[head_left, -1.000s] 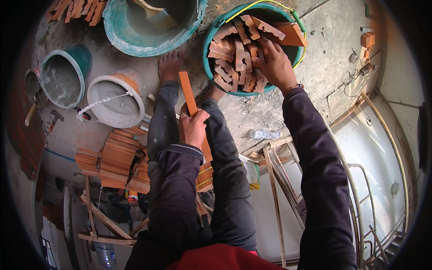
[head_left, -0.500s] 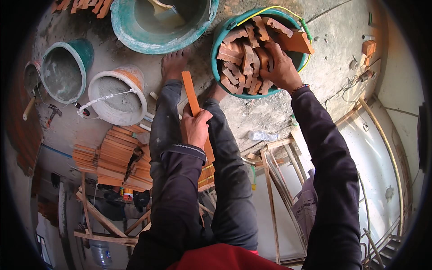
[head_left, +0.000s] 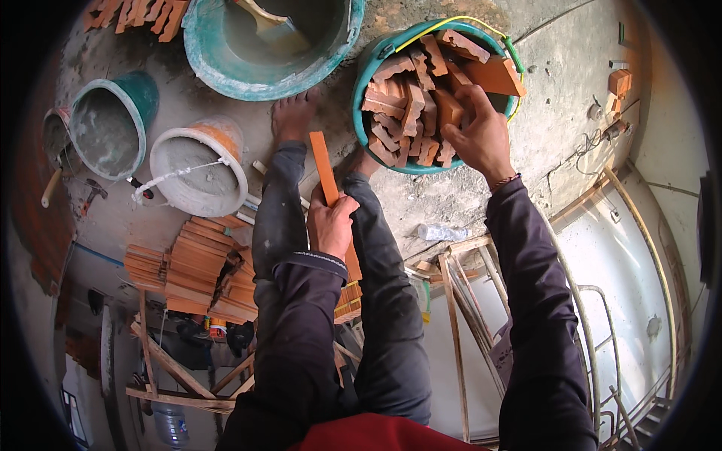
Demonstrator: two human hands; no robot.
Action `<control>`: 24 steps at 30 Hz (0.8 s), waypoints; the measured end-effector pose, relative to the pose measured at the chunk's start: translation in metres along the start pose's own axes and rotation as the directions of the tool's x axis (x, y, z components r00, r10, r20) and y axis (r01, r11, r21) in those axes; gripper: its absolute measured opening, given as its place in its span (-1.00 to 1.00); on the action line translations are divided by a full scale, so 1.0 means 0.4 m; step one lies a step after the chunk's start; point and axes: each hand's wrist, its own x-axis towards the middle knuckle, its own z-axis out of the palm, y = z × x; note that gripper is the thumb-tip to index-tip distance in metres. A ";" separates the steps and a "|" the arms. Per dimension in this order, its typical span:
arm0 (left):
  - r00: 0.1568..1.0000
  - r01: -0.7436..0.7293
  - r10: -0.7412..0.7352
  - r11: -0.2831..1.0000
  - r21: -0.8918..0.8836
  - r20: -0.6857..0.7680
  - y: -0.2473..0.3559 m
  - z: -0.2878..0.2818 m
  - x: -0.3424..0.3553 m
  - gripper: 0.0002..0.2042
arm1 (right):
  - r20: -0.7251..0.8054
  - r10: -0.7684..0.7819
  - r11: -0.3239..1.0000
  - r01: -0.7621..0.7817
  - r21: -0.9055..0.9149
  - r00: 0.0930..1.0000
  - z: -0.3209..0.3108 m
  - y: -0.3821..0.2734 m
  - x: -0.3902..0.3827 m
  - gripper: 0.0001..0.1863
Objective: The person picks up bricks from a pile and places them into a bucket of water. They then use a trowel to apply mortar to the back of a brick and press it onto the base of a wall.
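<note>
My left hand [head_left: 331, 225] is closed around a long, narrow terracotta tile strip [head_left: 323, 165], held upright in front of my legs. To the right, a green bucket [head_left: 359, 105] with a yellow handle is packed with broken terracotta tile pieces [head_left: 412, 105], their jagged edges facing up. My right hand [head_left: 483, 143] reaches in over its near right side. Its thumb and fingers pinch a tile piece [head_left: 450, 110] among the others; the fingertips are partly hidden. A larger flat tile piece [head_left: 492, 75] leans against the far right of the rim.
A wide green tub [head_left: 218, 79] of murky water holds a brush [head_left: 272, 28]. Left of my feet stand a white bucket [head_left: 239, 177] and a green bucket [head_left: 143, 105] of grey mix, with a hammer [head_left: 93, 192] nearby. Stacked tiles [head_left: 199, 263] and a plastic bottle [head_left: 440, 231] lie closer.
My right hand has drawn slightly back toward me, its fingers more bent, and one tile piece now shows more of its flat face. My left hand keeps the strip, shifted slightly lower in view.
</note>
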 end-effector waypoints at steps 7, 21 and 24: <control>1.000 -0.010 0.009 1.000 0.010 0.021 0.017 0.015 -0.004 -0.70 | -0.094 -0.109 0.992 0.101 -0.081 0.990 0.020 -0.016 0.031 -0.27; 0.999 -0.023 0.022 0.999 0.041 0.025 -0.008 0.021 0.000 -0.60 | -0.170 -0.635 0.711 0.484 -0.510 0.754 -0.062 0.156 0.130 -0.61; 1.000 -0.019 0.018 0.998 0.056 0.021 -0.005 0.018 -0.003 -0.60 | -0.380 -0.421 0.894 0.305 -0.328 0.823 -0.008 0.177 0.037 -0.61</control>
